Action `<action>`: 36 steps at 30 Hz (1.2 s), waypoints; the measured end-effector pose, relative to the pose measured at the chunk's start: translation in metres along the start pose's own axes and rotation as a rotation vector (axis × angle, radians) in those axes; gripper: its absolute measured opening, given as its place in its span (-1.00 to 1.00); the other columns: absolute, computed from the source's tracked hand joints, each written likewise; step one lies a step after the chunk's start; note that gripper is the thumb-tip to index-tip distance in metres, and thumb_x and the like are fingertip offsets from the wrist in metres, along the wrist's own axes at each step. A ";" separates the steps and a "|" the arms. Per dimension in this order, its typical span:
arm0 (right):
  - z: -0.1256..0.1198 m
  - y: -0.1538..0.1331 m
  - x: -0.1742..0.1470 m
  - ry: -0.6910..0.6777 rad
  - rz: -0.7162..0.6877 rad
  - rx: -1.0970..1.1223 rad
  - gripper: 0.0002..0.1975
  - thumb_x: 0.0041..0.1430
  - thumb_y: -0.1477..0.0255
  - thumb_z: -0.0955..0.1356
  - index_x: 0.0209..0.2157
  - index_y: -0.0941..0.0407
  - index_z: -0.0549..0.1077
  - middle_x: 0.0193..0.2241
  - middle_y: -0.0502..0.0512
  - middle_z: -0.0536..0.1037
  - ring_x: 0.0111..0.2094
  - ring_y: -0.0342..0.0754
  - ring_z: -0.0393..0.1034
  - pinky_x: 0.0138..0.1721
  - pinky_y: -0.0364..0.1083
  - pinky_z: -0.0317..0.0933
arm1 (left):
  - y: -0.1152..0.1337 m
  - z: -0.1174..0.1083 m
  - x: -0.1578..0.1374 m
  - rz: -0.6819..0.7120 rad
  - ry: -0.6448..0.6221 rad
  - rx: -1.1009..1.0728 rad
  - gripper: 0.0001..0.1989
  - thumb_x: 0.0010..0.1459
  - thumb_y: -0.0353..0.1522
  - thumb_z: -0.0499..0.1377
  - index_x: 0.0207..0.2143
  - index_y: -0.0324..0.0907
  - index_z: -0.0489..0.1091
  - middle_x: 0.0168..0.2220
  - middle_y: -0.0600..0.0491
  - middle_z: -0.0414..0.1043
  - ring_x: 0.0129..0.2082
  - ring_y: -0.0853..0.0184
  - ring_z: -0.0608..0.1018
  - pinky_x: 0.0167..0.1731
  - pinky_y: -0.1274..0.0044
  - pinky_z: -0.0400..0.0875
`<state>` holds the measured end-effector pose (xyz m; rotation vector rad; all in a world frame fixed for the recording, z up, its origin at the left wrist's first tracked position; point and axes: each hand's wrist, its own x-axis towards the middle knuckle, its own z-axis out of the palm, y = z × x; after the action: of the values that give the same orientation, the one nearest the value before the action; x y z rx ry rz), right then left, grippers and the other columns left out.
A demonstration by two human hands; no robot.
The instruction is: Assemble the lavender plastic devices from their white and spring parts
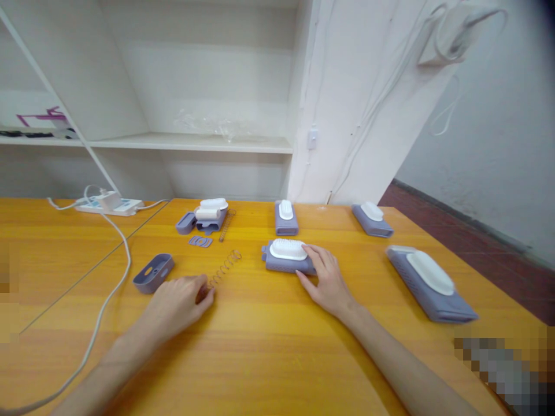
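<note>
My left hand point(184, 294) is closed low over the table, its fingers curled at the near end of a thin coil spring point(224, 268). That end is hidden by the fingers. My right hand point(325, 278) grips the right end of a purple-grey case point(284, 266), thumb on the near side and fingers on top. A white oval bristled brush head point(288, 249) sits on this case, which lies flat with a small tab showing at its left end. Just beyond my left hand lies a hollow purple-grey end cap point(154, 273).
At the back stand a case with a white roller point(208, 214), a small cap point(186, 223), flat purple pieces point(200, 241) and another spring point(227, 225). More brush-topped cases point(286, 222) point(373, 224) point(429, 283) are spread to the right. A white cable point(125, 248) runs from a power strip point(108, 203) on the left.
</note>
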<state>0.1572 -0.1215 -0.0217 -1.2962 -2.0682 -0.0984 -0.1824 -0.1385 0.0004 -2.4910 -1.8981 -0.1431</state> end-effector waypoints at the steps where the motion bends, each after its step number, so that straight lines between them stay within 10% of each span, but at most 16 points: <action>1: -0.001 -0.001 0.000 0.018 -0.007 -0.004 -0.44 0.13 0.39 0.29 0.16 0.10 0.12 0.04 0.25 0.29 0.07 0.11 0.18 0.07 0.14 0.11 | 0.002 -0.002 0.000 -0.013 0.024 -0.018 -0.70 0.16 -0.18 -0.03 -0.51 -0.13 0.30 -0.53 0.05 0.44 -0.52 0.27 0.49 -0.56 0.54 0.07; 6: -0.006 -0.009 -0.002 0.142 -0.198 -0.066 -0.62 0.06 0.42 0.33 -0.03 0.06 0.34 0.11 0.25 0.23 0.15 0.18 0.10 0.13 0.26 -0.02 | 0.017 -0.018 -0.003 -0.008 0.182 -0.109 -0.70 0.18 -0.17 -0.02 -0.49 -0.15 0.27 -0.59 0.12 0.35 -0.58 0.37 0.42 -0.57 0.57 0.08; 13: -0.005 -0.041 -0.008 0.124 -0.575 -0.174 -0.68 0.07 0.41 0.34 -0.08 0.03 0.42 0.22 0.18 0.15 0.22 0.14 0.01 0.21 0.25 -0.25 | 0.063 -0.029 -0.021 0.413 0.191 -0.271 -0.86 0.20 -0.33 0.00 -0.40 -0.16 0.26 -0.48 0.09 0.35 -0.49 0.40 0.41 -0.51 0.58 0.20; 18: -0.005 -0.044 -0.006 0.062 -0.597 -0.230 -0.68 0.13 0.51 0.28 -0.05 0.09 0.40 0.14 0.21 0.29 0.21 0.07 0.05 0.22 0.27 -0.30 | 0.076 -0.034 -0.034 0.556 0.188 -0.294 -0.85 0.16 -0.30 0.09 -0.22 -0.14 0.28 -0.37 0.04 0.39 -0.38 0.33 0.46 -0.46 0.54 0.31; 36: 0.000 -0.020 -0.005 0.150 -0.317 -0.079 -0.41 0.07 0.63 0.26 0.17 0.21 0.15 0.02 0.31 0.38 0.11 0.10 0.18 0.14 0.25 0.00 | -0.057 -0.009 -0.028 0.062 -0.149 -0.273 -0.60 0.02 -0.30 0.13 -0.02 -0.04 0.34 0.02 0.02 0.38 0.07 0.17 0.37 0.05 0.38 0.25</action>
<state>0.1427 -0.1354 -0.0191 -0.9631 -2.1398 -0.4093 -0.2455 -0.1511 0.0041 -2.8070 -1.9725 -0.2384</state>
